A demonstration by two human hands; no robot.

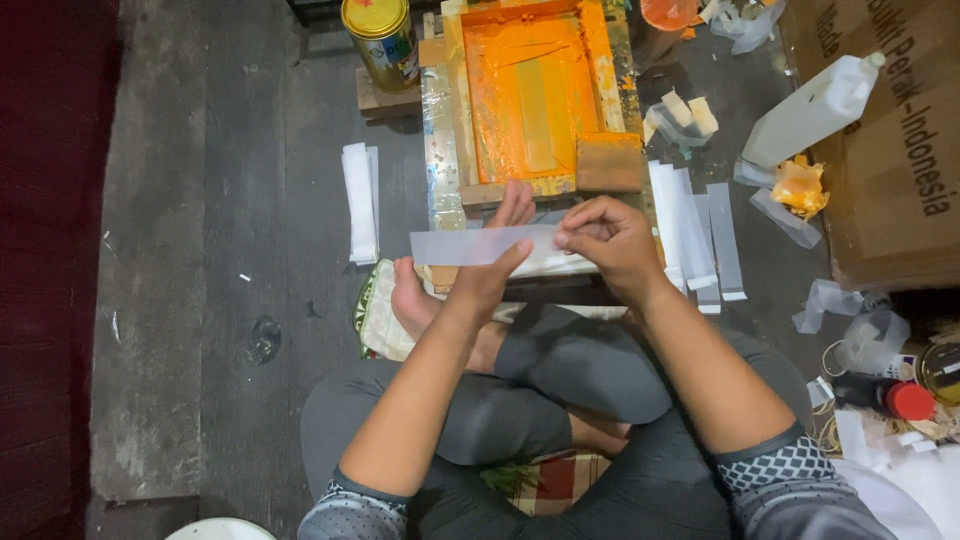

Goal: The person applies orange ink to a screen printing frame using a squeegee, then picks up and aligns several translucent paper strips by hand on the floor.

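place: screen-printing workshop | signs: orange-inked screen frame, paint can, cut strips on floor

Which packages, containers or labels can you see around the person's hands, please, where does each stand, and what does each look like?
Yellow round tin can with printed label: top left of the orange-stained wooden screen frame.
White plastic jug: upper right, lying tilted on the brown cardboard box.
Brown cardboard box with dark print: right edge.
Dark bottle with red cap: lower right, lying down.
Translucent white strip: held between left hand and right hand.
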